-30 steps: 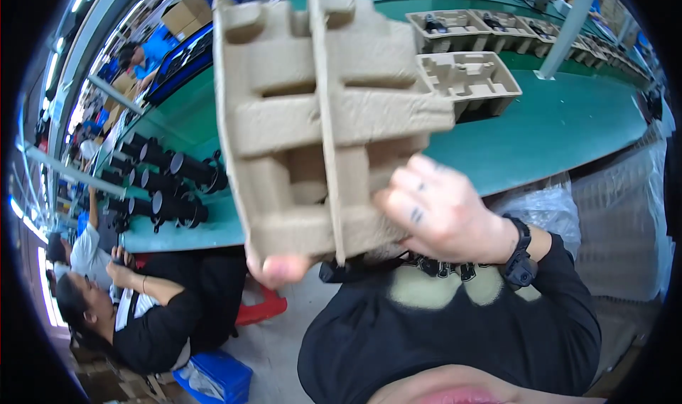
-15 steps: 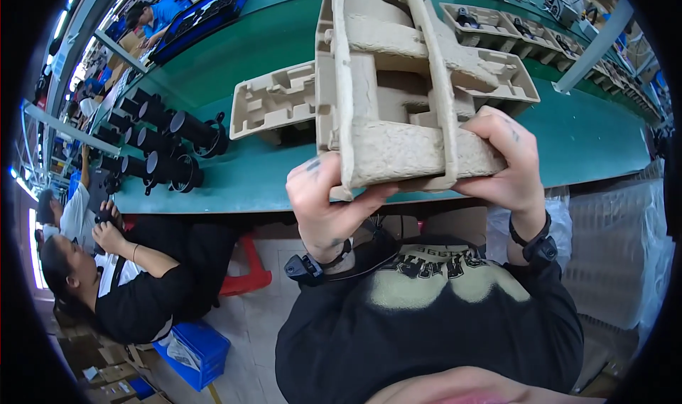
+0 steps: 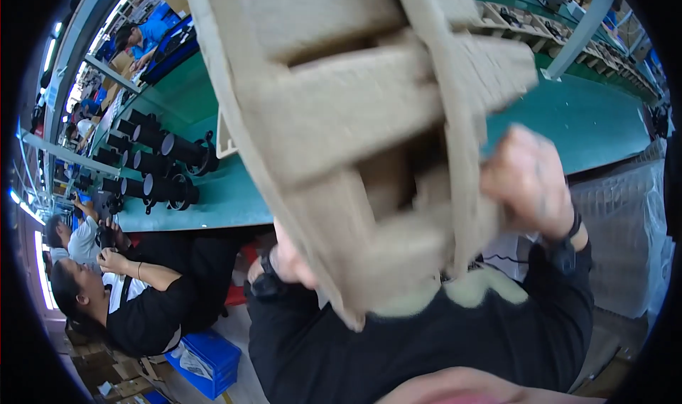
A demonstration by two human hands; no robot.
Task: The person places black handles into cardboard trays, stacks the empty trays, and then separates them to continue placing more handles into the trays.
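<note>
Your right fingers (image 3: pixel 501 178), blurred, curl closed on the pulp tray (image 3: pixel 355 116); your left hand (image 3: pixel 288 257) meets its lower-left edge, fingers hidden, grip unclear. Between them, it should feel light, stiff, crushable: take its rims. The worktop (image 3: pixel 593 123) lies beyond.

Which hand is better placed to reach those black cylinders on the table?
Probably the left hand: it's by the molded pulp tray's left edge, nearer the black cylinders; the right hand is on the tray's right side.
</note>
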